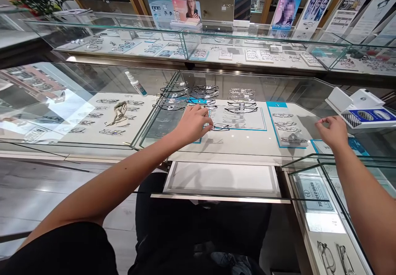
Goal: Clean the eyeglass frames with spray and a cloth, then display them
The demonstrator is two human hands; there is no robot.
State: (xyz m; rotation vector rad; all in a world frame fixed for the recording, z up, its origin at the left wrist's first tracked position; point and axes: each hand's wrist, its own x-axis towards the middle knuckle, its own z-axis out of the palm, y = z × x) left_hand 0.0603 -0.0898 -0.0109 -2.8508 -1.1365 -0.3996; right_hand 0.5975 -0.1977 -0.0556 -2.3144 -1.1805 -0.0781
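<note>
My left hand (195, 122) is over the glass counter, thumb and fingers pinched on a pair of dark-framed eyeglasses (221, 128). Just beyond it, rows of eyeglasses stand on the glass, a dark pair (241, 110) among them at the right. My right hand (333, 130) hovers at the right side of the counter, its fingers pressed together. Whatever those fingers hold, if anything, is too small to make out. Close beyond that hand is an open white and blue box (369, 116) with a patterned front.
A white spray bottle (136, 83) and a crumpled cloth (120, 112) lie to the left on the glass. An open white drawer (221, 178) juts out before my lap. Another glass display case (185, 46) runs along the back, with advertising cards (287, 9) on top.
</note>
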